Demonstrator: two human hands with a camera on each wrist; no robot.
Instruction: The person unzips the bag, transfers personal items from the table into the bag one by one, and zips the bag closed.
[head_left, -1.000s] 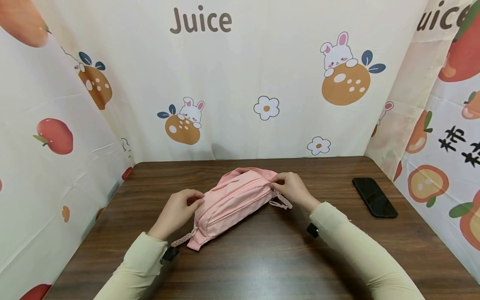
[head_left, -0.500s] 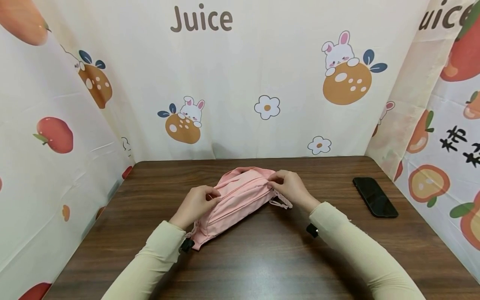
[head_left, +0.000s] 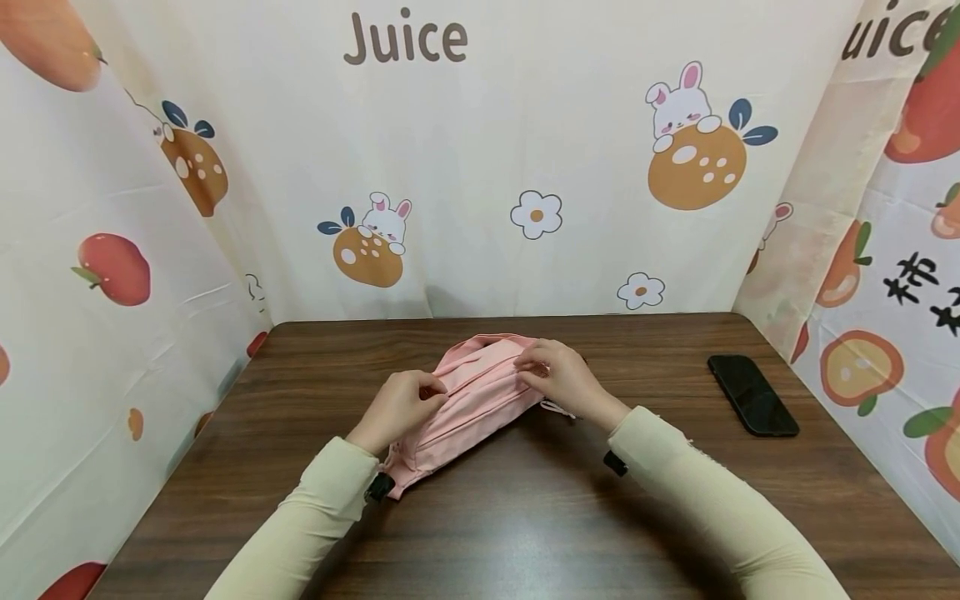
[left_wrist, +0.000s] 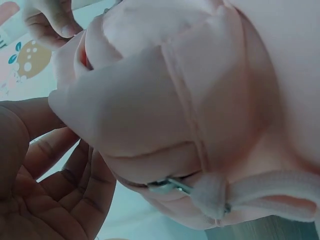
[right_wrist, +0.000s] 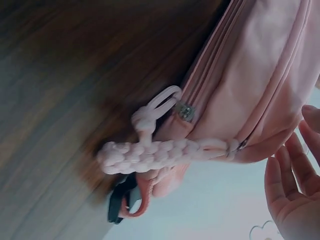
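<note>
A pink waist bag (head_left: 480,408) lies aslant on the wooden table, its zip line running along the top. On the near left part of the bag, my left hand (head_left: 401,408) pinches the fabric near its upper edge. Its fingers (left_wrist: 95,185) curve behind the fold in the left wrist view. My right hand (head_left: 566,379) pinches the top edge towards the far right end. In the right wrist view, a braided zip pull (right_wrist: 145,155) and a metal slider (right_wrist: 185,111) hang at the bag's end, close to that hand's fingertips.
A black phone (head_left: 752,395) lies on the table (head_left: 525,533) to the right. A black buckle (right_wrist: 117,202) on a strap shows beneath the bag's end. Printed curtains (head_left: 480,150) stand behind the table and along both sides.
My left hand has moved right and up along the bag, then stayed there. My right hand has shifted left from the bag's end along its top edge. The bag has barely moved.
</note>
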